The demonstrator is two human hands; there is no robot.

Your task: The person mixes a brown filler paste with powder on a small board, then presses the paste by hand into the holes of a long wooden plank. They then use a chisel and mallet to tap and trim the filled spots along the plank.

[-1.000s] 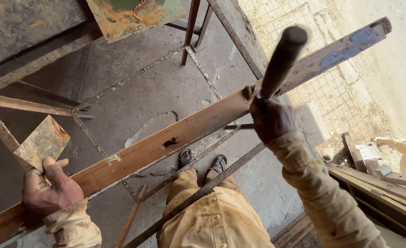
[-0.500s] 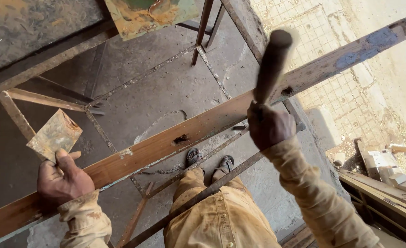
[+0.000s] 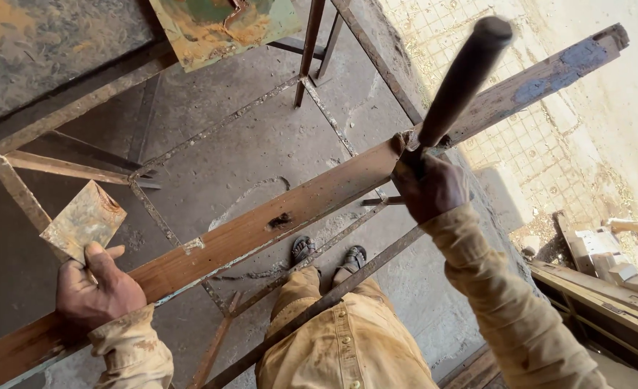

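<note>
Left hand (image 3: 95, 292) closed around a flat rusty trowel (image 3: 85, 220), fingers wrapped on its handle, blade tilted just above the lower end of a long wooden plank (image 3: 261, 227). Right hand (image 3: 431, 187) clenched on a dark tool handle (image 3: 463, 75) raised over the plank's upper end. Rusty metal scaffold bars (image 3: 319, 302) crossing below, sandalled feet (image 3: 330, 253) on the concrete floor (image 3: 247, 144). Rusted green plate (image 3: 218, 29) at top edge.

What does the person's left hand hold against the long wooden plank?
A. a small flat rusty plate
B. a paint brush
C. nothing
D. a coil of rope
A: the left hand pinches a small flat rusty plate at the plank, while the right hand holds a dark handle.
</note>
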